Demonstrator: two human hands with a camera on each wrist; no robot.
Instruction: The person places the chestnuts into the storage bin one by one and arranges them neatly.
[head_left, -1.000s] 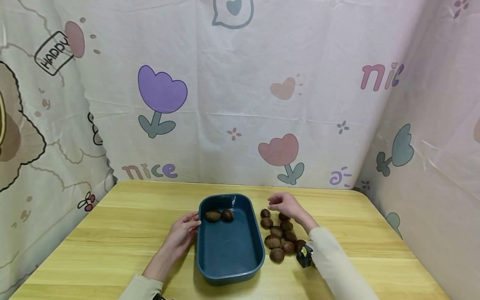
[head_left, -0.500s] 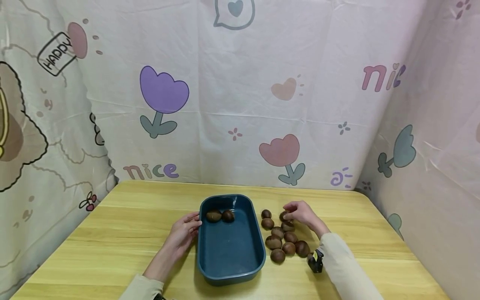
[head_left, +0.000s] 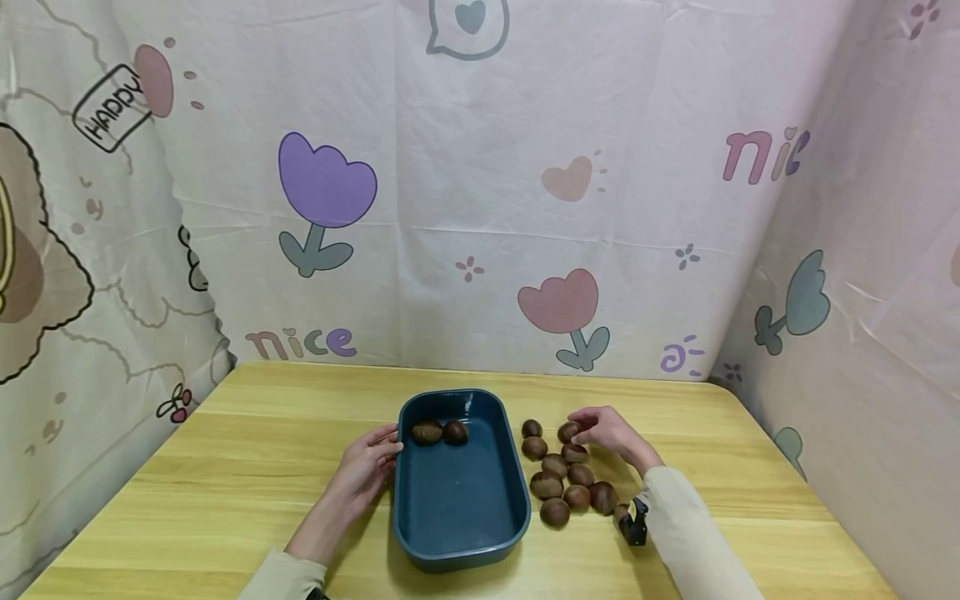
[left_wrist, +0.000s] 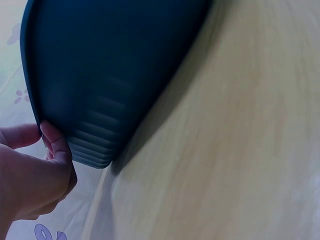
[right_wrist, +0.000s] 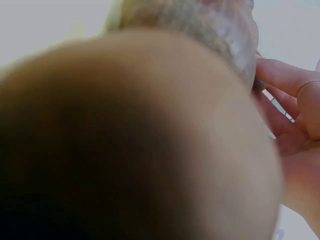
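A deep dark-blue rectangular dish [head_left: 461,500] stands on the table with two chestnuts [head_left: 427,432] near its far end. My left hand [head_left: 363,471] holds its left side; in the left wrist view, thumb and fingertips pinch the rim. To the right of the dish lie several brown chestnuts [head_left: 555,512] in a loose group. At the far end of that group my right hand [head_left: 609,431] pinches a chestnut [head_left: 567,432] between thumb and fingers, at table level. A blurred chestnut [right_wrist: 150,140] close to the lens covers much of the right wrist view.
The wooden table [head_left: 247,467] extends on both sides of the dish. A white printed cloth [head_left: 480,208] hangs behind the table and along its sides. One chestnut [head_left: 621,515] lies right beside the black wrist camera [head_left: 634,523] on the right arm.
My right hand has moved right, from above the small far-left chestnut to the far-right one, and taken hold of it. The left hand and the dish have stayed in place.
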